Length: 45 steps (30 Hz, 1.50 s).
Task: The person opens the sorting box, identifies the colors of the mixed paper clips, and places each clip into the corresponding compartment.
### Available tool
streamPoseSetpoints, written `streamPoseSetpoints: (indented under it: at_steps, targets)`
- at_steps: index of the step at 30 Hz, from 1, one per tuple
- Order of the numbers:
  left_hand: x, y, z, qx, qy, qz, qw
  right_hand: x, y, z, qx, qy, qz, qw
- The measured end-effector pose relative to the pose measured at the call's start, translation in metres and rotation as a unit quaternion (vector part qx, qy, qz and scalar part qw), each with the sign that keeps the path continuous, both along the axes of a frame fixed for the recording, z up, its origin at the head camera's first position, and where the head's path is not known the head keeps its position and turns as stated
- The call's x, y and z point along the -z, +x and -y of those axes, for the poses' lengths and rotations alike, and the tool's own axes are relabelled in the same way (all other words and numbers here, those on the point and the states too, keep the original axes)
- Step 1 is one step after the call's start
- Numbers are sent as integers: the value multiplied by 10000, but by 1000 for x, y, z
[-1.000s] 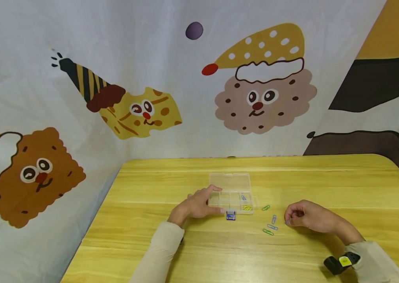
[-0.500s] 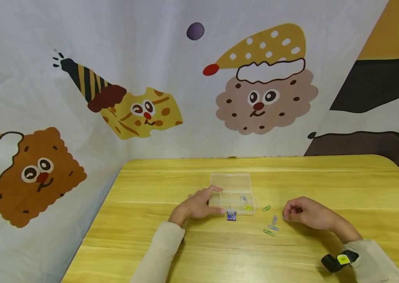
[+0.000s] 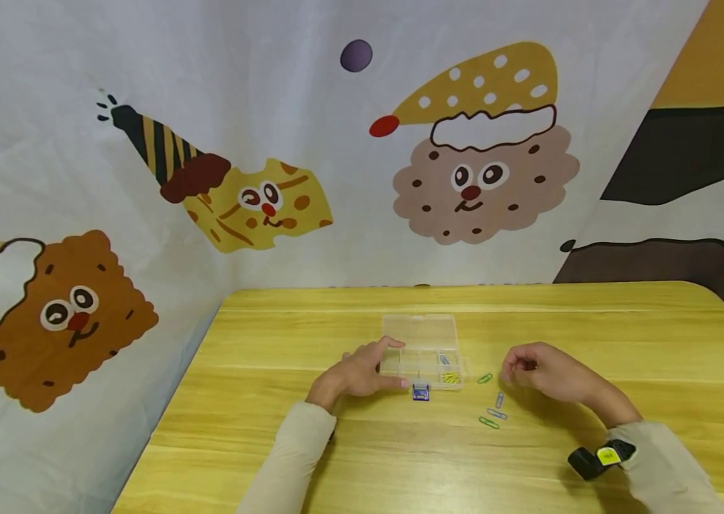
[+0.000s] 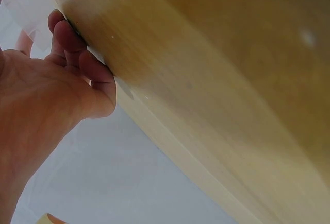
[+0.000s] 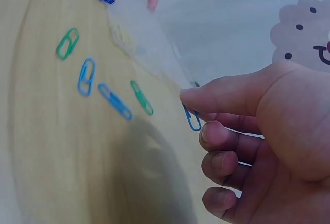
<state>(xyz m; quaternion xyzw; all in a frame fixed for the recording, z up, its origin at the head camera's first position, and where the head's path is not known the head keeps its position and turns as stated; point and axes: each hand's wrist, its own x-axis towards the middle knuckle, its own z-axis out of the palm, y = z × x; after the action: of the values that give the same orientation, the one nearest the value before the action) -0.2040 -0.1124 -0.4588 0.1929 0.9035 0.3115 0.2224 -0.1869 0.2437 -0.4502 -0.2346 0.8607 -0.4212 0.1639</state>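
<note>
My left hand (image 3: 362, 368) grips the left end of a clear compartment box (image 3: 418, 332), thumb at the front edge and index finger across to the back; its lid lies folded back. Yellow paper clips (image 3: 450, 378) fill the front right compartment, and a blue one (image 3: 444, 360) lies in the one behind. Over the table to the right of the box, my right hand (image 3: 545, 371) pinches a blue paper clip (image 5: 190, 121) between thumb and forefinger. Two green paper clips (image 5: 142, 98) and two blue paper clips (image 5: 115, 101) lie loose between that hand and the box.
A blue latch (image 3: 420, 392) sticks out from the box's front edge. The wooden table (image 3: 625, 321) meets a cartoon-printed cloth (image 3: 349, 235) at its back edge. A black wrist camera (image 3: 600, 460) sits on the right wrist.
My right hand has lifted and moved back and left, toward the box, carrying the pinched paper clip. The left hand, box and loose clips stay where they were.
</note>
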Motion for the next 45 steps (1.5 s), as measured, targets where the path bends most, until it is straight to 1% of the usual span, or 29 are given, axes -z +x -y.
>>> streamPoseSetpoints:
  at_steps: [7,12,17,23,29,37,41,45]
  targets:
    - [0,0,0,-5,18,39,10000,-9,-5,14,88,-17,-163,9998]
    - [0,0,0,3,4,21,10000,-14,-10,21,146,42,-231,9996]
    - [0,-1,0,2,2,17,10000,-17,-15,28,206,42,-407,9990]
    - [-1,-1,-1,-7,-4,33,10000,-20,-22,35,285,-40,-368,9989]
    - [-1,-1,-1,-32,11,73,10000,-21,-28,43,273,-19,-405,9988]
    - [0,-1,-1,-19,-17,64,10000,-21,-32,52,235,-61,-420,9988]
    - [0,-1,-1,-6,-10,73,10000,-19,-34,55,233,-68,-483,9985]
    - [-1,-1,-1,12,-10,72,10000,-17,-36,58,202,-196,-425,9987]
